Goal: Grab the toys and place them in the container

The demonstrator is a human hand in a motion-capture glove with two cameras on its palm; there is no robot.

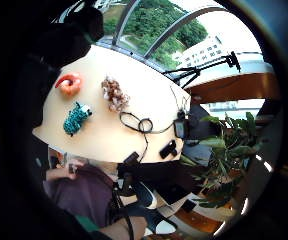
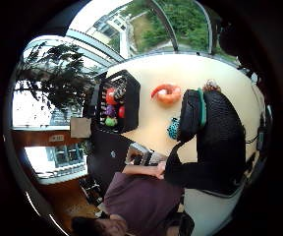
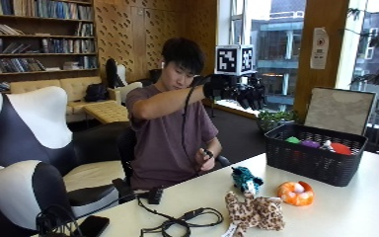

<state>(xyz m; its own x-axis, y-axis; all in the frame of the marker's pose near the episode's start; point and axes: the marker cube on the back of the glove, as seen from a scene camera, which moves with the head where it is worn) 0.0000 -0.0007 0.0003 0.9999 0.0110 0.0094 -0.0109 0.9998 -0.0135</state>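
Tabletop (image 3: 367, 197): pale, smooth; it carries all you see below.
Container (image 3: 311, 163): black woven basket, rectangular, with colourful toys already inside.
Leopard toy (image 3: 255, 212): spotted plush, floppy, lying near the front edge.
Orange toy (image 3: 296, 192): rounded plush, just beside the container.
Teal toy (image 3: 245, 178): fuzzy, small (upright, between the other two).
Your grip (image 3: 232, 89): raised above the tabletop, fingers hanging relaxed, holding nothing.
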